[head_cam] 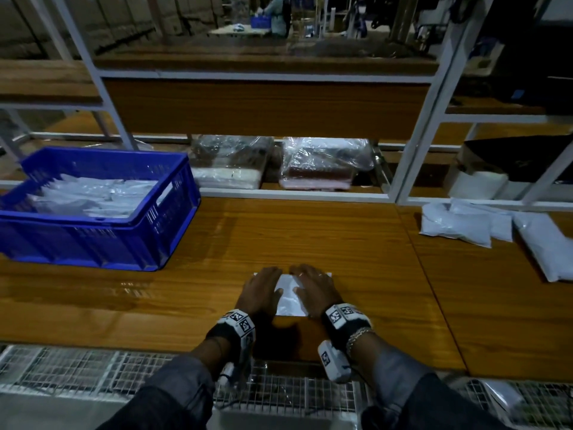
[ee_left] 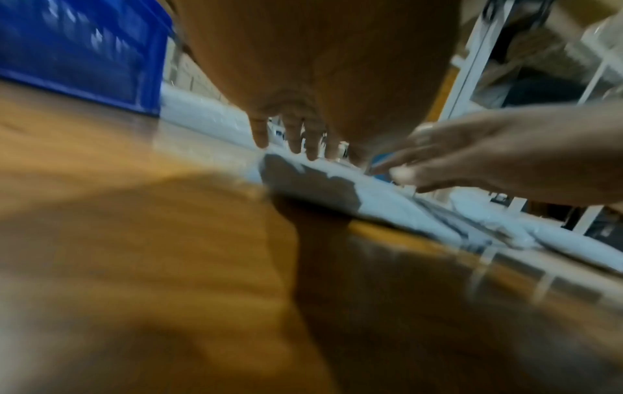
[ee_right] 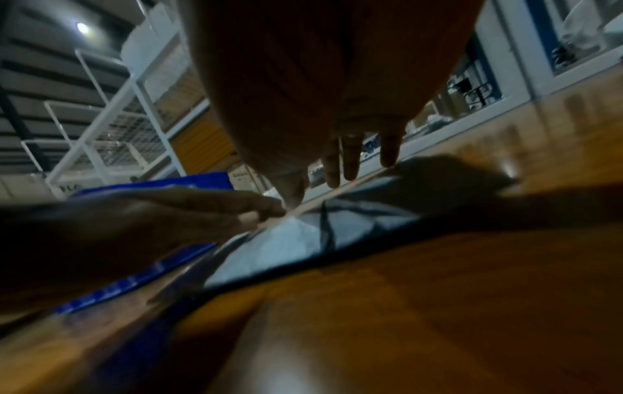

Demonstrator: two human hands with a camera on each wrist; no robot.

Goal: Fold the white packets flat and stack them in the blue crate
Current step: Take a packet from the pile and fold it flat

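Pressing down side by side, your left hand (head_cam: 259, 291) and right hand (head_cam: 314, 290) lie flat on a white packet (head_cam: 290, 297) near the front edge of the table (head_cam: 341, 243). Your fingers are straight and spread, curled round nothing; the left wrist view shows the left fingertips (ee_left: 261, 138) touching the packet's far edge, and the right wrist view shows the right fingers (ee_right: 350, 160) reaching its far edge too. The packet lies flat between and under your palms. Toward the left edge stands the crate (head_cam: 173, 218), with white packets (head_cam: 93, 193) piled inside. At the right edge lie more packets (head_cam: 455, 223), not yet folded. Behind the table's back edge, clear-wrapped bundles (head_cam: 322, 162) sit under a shelf (head_cam: 266, 107).
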